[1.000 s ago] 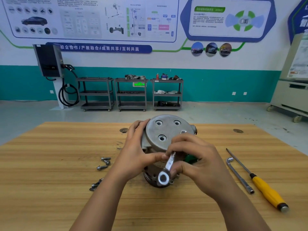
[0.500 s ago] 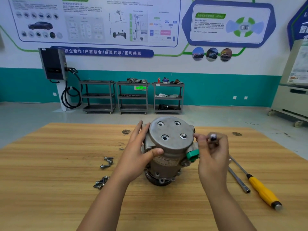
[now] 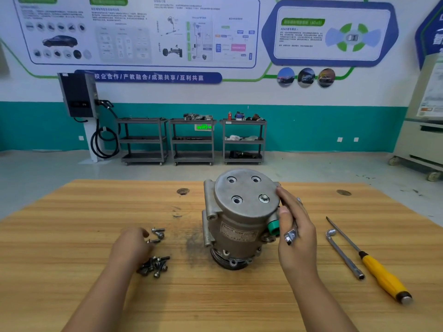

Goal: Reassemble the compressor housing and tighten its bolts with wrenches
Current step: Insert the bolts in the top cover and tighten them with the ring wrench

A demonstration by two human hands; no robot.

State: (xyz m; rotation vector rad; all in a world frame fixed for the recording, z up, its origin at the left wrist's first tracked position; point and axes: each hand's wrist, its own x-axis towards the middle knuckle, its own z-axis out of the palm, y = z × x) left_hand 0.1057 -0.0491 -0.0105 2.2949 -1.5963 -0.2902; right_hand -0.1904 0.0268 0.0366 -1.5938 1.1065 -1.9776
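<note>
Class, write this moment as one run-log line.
left hand: at loose bolts | right hand: holds wrench, touches compressor | cover: one bolt fitted, three holes empty

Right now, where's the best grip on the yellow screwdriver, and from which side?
Take the screwdriver by its thick yellow handle, from above on its right side. It lies flat on the table, handle toward the person, and the L-shaped wrench lies close on its left. The right hand holds a small wrench, so probably free that first.
</note>
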